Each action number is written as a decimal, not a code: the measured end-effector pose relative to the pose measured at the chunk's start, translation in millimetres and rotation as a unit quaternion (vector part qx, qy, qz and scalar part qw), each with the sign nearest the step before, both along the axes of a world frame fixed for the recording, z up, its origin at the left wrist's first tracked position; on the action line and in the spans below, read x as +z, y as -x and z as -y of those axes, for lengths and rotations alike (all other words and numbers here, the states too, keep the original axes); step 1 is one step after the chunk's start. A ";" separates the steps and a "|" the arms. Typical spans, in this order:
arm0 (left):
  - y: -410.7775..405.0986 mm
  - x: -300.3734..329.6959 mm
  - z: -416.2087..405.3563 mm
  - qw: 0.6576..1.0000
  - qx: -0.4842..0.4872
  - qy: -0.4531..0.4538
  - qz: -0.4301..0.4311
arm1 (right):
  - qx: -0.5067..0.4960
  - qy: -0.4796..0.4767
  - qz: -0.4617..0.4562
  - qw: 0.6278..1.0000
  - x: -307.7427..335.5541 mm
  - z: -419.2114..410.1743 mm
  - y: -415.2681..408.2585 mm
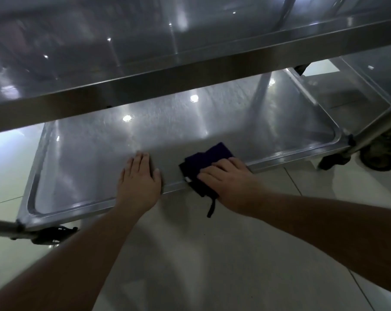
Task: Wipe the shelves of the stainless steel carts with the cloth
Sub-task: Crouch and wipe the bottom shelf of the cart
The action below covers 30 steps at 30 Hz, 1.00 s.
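Observation:
A stainless steel cart fills the view; its bottom shelf [95,158] is a shallow tray with a raised rim. A folded dark purple cloth [208,161] lies over the shelf's near rim, right of centre, with a strap hanging down off the edge. My right hand [231,182] presses flat on the cloth, fingers straight. My left hand [139,178] rests flat on the same near rim, just left of the cloth, holding nothing.
The upper shelf [145,84] of the cart overhangs the bottom one closely. A second cart [374,70] stands at the right, with caster wheels [378,153] near the floor. Another caster [53,234] sits at the lower left corner. The floor is pale tile.

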State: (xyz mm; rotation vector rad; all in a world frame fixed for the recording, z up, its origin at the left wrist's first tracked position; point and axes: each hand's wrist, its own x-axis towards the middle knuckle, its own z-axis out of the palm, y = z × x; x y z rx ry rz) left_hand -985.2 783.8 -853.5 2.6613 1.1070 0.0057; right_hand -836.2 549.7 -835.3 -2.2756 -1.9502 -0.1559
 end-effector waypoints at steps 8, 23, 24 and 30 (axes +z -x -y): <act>1.9 4.2 -5.3 0.999 -0.005 0.044 0.008 | -0.169 0.085 0.087 0.978 22.6 102.6 -77.8; 21.1 68.9 15.4 0.975 -0.039 0.186 0.111 | -0.329 0.309 -0.187 0.872 105.2 39.0 -45.9; 28.0 75.7 22.9 0.971 -0.030 0.194 0.135 | -0.327 0.301 -0.224 0.867 110.7 33.8 -34.2; 88.8 133.4 70.3 0.953 0.004 0.286 0.095 | -0.299 0.223 -0.597 0.710 170.0 18.7 47.7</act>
